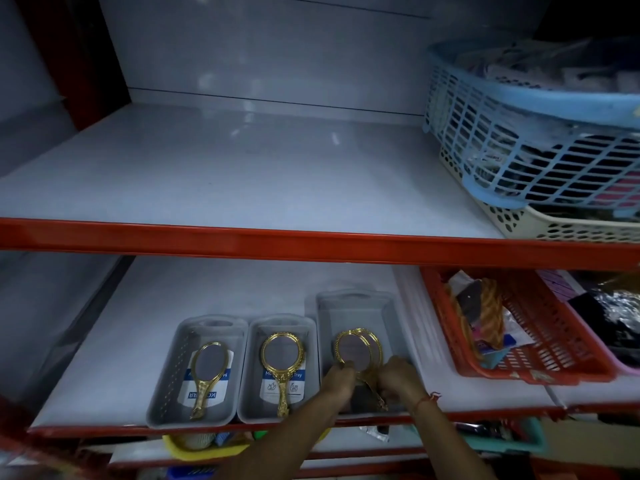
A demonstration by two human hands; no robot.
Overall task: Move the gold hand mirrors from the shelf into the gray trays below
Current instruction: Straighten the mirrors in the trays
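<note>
Mirrors, gold, hand-held: four counted, all on the lower shelf level, none on the white upper shelf (242, 174).

Left gray tray (162, 386): one oval mirror (209, 372) lies flat, glass up, handle toward the front edge, over a blue-and-white label. Middle gray tray (254, 368): one round mirror (282, 355), same lay.

Right gray tray (349, 303), set further back than the other two: two round mirrors overlapped, the front mirror (353, 351) covering most of the back mirror (375, 344). Left hand (339, 374) has its fingers closed at the lower left rim of the front mirror. Right hand (394, 370) is curled low over the handles; which mirror it grips, and how tightly, I cannot tell. A red thread sits on the right wrist.

Step in hand, as I judge it: settling the pair into the tray. Best done by lowering the heads flat, handles frontward like the neighbours, and letting go one hand at a time so the glass faces do not scrape.

Obstacles: upper shelf's red lip (311, 244) overhangs the reach, so lift low. Red basket (519, 355), full of clutter, sits near on the right but apart from the tray. Blue basket (519, 133) stacked on a cream one above right, well clear.
</note>
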